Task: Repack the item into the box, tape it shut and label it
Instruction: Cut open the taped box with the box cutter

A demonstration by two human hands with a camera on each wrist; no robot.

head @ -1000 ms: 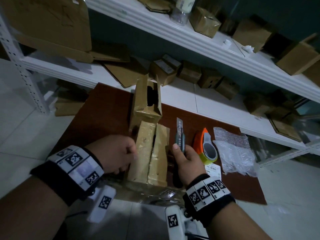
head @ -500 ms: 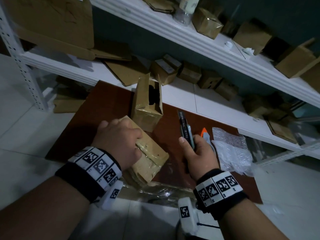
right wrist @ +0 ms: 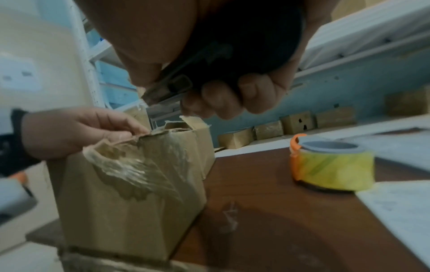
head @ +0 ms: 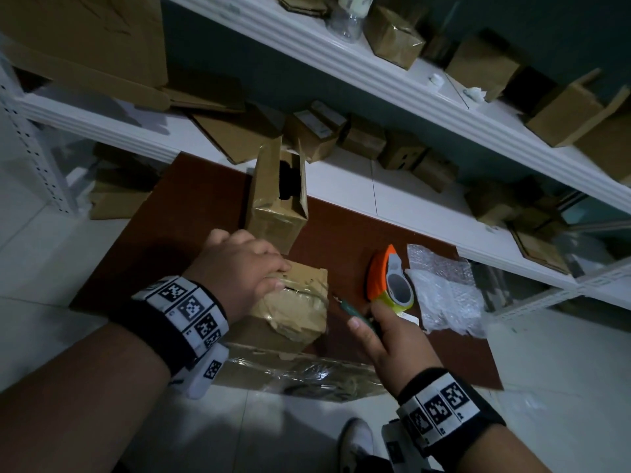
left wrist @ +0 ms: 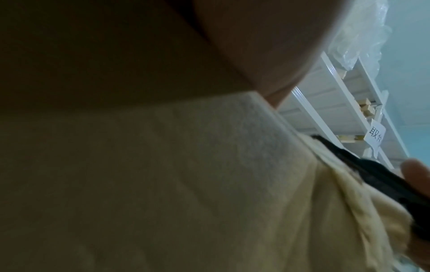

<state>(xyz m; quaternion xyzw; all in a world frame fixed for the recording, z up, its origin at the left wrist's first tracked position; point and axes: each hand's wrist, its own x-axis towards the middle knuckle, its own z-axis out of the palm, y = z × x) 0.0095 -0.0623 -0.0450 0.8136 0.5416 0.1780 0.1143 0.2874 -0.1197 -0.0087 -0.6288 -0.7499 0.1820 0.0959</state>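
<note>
Head view: box (head: 293,308) gripped by left hand (head: 239,268); knife (head: 355,314) clenched in right hand (head: 392,339). Blade best kept shallow, away from fingers.

left wrist view: almost filled by a blurred box (left wrist: 163,184) wall and the left hand (left wrist: 267,42); fingers cannot be told.
cutter (right wrist: 167,90): handle buried in the right hand (right wrist: 232,88); blade tip blurred.
open box (head: 276,196) at the table's far edge: contents a dark shape, not identifiable.
paper slip (head: 408,317): half behind the tape dispenser (head: 392,285), print too small.
</note>
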